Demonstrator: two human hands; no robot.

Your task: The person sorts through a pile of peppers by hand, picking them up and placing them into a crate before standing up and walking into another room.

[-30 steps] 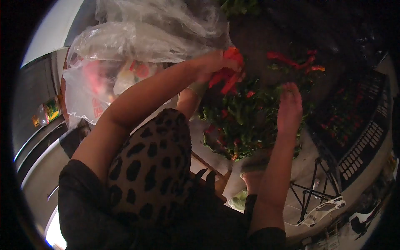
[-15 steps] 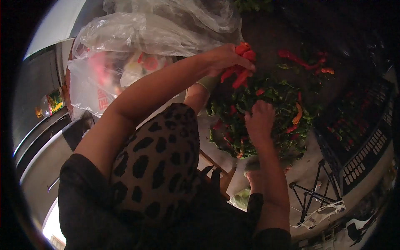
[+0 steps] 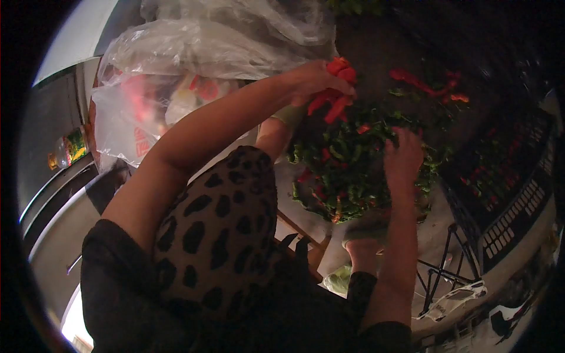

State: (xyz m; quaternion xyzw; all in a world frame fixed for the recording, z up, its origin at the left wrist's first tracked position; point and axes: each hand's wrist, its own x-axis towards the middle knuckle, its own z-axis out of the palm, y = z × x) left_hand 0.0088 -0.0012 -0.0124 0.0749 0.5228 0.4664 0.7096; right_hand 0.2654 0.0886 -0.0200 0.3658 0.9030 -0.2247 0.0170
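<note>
Several red peppers (image 3: 336, 105) are bunched in my left hand (image 3: 321, 79), its fingers wrapped round them above the upper left of a pile. The pile of green peppers (image 3: 347, 153), with some red ones mixed in, lies on the floor. Over its right part is my right hand (image 3: 405, 150), back up, with fingers apart and curled down onto the peppers. Whatever lies beneath those fingertips is hidden. A few loose red peppers (image 3: 421, 83) lie beyond the pile.
Clear plastic bags (image 3: 194, 47) spread at the upper left. A dark crate (image 3: 512, 229) holding red and green peppers stands at the right. Near it is a folding metal frame (image 3: 438, 282). A bottle (image 3: 73, 147) is at the far left.
My right hand has moved right and slightly away over the pile. My left hand has stayed nearly in place with the red peppers.
</note>
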